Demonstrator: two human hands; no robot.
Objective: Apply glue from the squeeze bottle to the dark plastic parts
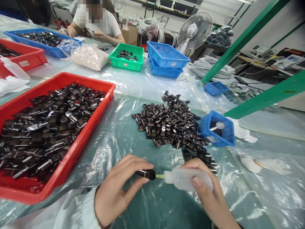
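Observation:
Between its thumb and fingers, my left hand (120, 187) pinches a small glossy black plastic piece (149, 174) with a rounded end. My right hand (207, 184) is wrapped round a translucent white squeeze bottle (184, 178), held on its side. The bottle's thin yellowish nozzle (160, 176) points left and meets the rounded end of the black piece; whether anything comes out cannot be seen. Just beyond both hands lies a heap of similar black pieces (166, 121). On the left, a red tray (95, 122) is filled with many more of them.
A small blue bin (220, 140) with a white round-ended item stands right of the heap. Farther back are a green tray (126, 65), stacked blue trays (166, 58) and a bag of pale pieces (90, 57). A co-worker (97, 28) sits across the table. Green posts (264, 93) rise at right.

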